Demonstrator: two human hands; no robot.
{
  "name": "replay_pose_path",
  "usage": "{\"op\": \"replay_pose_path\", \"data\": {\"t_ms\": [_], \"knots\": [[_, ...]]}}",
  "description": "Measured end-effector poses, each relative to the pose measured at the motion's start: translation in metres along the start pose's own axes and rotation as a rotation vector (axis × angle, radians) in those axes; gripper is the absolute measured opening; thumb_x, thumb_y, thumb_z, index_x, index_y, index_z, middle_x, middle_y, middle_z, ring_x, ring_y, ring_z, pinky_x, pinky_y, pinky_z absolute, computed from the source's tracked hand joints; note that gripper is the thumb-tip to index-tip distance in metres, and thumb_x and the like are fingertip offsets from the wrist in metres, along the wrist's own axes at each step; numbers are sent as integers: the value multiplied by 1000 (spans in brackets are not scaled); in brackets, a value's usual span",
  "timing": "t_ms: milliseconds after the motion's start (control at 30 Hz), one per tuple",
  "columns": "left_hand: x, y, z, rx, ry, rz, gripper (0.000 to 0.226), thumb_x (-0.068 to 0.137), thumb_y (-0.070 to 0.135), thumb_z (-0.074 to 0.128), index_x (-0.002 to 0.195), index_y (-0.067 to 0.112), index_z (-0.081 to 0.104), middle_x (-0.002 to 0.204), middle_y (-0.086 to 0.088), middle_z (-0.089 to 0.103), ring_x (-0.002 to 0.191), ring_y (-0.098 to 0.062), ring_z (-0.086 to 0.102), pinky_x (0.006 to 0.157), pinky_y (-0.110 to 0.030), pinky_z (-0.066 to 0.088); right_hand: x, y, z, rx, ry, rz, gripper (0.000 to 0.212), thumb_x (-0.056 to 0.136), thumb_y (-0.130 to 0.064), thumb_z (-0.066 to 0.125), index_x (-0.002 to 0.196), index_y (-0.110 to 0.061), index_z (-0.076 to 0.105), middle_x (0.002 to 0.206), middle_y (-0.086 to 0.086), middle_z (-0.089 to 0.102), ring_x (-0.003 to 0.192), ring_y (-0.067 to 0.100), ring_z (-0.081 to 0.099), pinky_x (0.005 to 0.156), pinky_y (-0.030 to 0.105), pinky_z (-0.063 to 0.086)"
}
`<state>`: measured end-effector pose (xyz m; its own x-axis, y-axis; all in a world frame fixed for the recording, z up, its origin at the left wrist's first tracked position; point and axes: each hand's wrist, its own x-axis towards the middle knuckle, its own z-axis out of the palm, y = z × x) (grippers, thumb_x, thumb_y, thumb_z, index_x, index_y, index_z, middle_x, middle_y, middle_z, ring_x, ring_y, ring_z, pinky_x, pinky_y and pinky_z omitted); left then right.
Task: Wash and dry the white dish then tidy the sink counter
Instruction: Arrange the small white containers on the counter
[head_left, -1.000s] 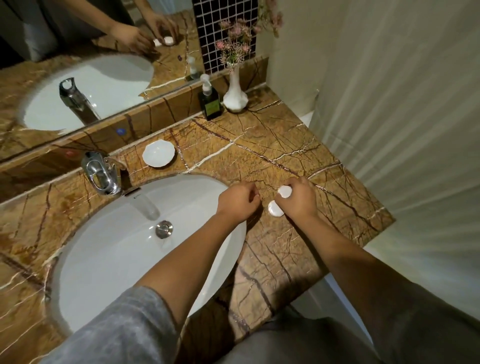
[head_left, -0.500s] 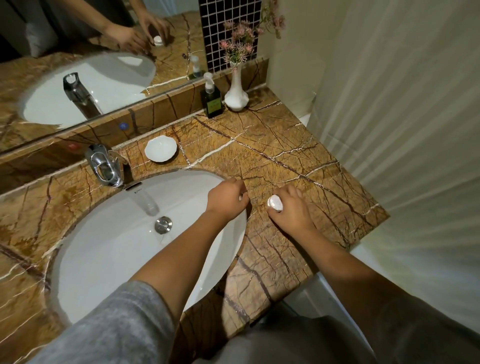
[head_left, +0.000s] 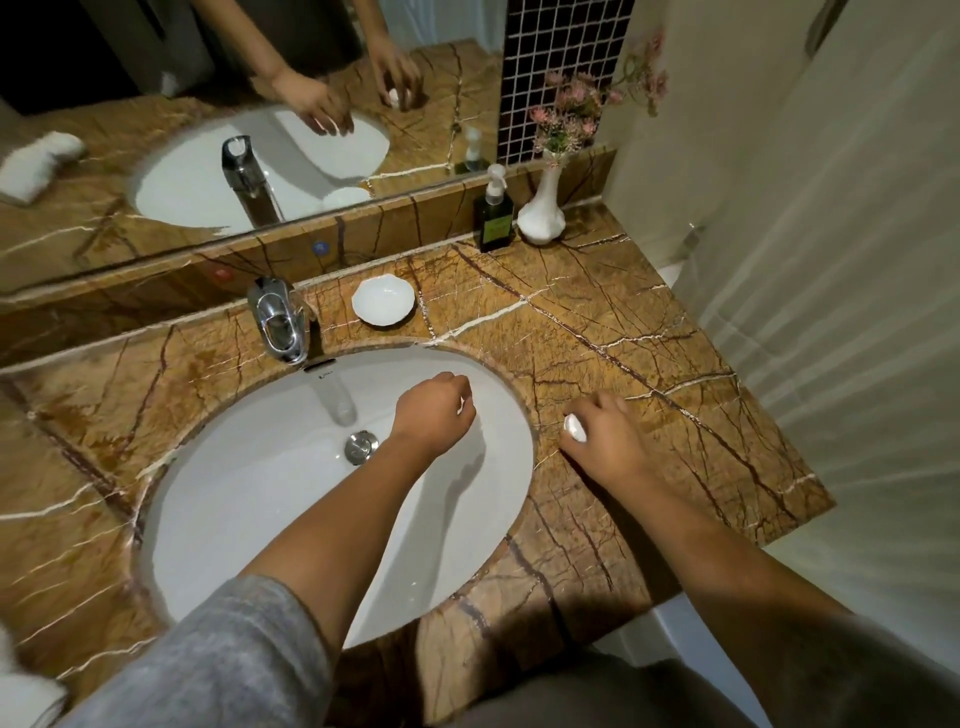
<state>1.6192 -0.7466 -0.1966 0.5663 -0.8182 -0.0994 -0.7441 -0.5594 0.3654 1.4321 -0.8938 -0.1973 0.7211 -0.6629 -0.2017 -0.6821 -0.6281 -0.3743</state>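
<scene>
Head view: two small white pieces have been lifted off the marble counter (head_left: 597, 332); one is clamped in the right hand (head_left: 605, 441), one seemingly curled inside the left hand (head_left: 434, 415), now over the basin (head_left: 249, 499). White dish (head_left: 383, 301) sits untouched far behind.

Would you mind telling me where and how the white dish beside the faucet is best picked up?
Probably by the rim of the white dish, pinched from above on its right edge. It lies flat and shallow on the counter, so only the scalloped lip offers a hold; the faucet crowds its left, while the right is open.
</scene>
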Motion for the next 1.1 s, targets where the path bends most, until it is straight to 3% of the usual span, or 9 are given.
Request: {"op": "replay_pose_path", "data": {"t_ms": [267,433,567,867,1100], "knots": [[-7,-55,-16,63,5,-102,21,91,24,44,96,15,62,97,-4,65,84,-26,61,62,-31,43,89,-103,-9,24,24,-188,37,82,-25,68,117,-12,61,120,15,53,117,32,44,93,37,40],[-14,-95,-26,247,5,-27,24,90,23,43,105,12,58,100,-6,62,92,-27,57,63,-33,44,145,-178,4,43,25,-294,35,82,-24,65,116,-13,62,119,14,54,116,32,46,95,39,43],[-11,-120,-27,242,39,-53,26,91,28,43,106,13,57,102,-6,61,96,-27,56,66,-33,41,176,-216,22,39,2,-333,39,81,-23,65,119,-13,61,122,15,53,119,33,44,95,38,42],[-8,-145,-11,156,44,-153,24,89,28,44,102,14,58,99,-8,62,86,-29,58,67,-33,43,206,-238,55,9,-73,-369,58,78,-22,67,132,-8,48,131,18,51,124,36,42,104,39,35],[-9,-142,0,168,47,-166,26,92,23,40,105,11,60,98,-9,62,85,-30,57,68,-34,43,208,-230,51,64,-39,-397,60,77,-22,74,129,-10,48,128,14,53,121,33,46,100,40,40]]}}
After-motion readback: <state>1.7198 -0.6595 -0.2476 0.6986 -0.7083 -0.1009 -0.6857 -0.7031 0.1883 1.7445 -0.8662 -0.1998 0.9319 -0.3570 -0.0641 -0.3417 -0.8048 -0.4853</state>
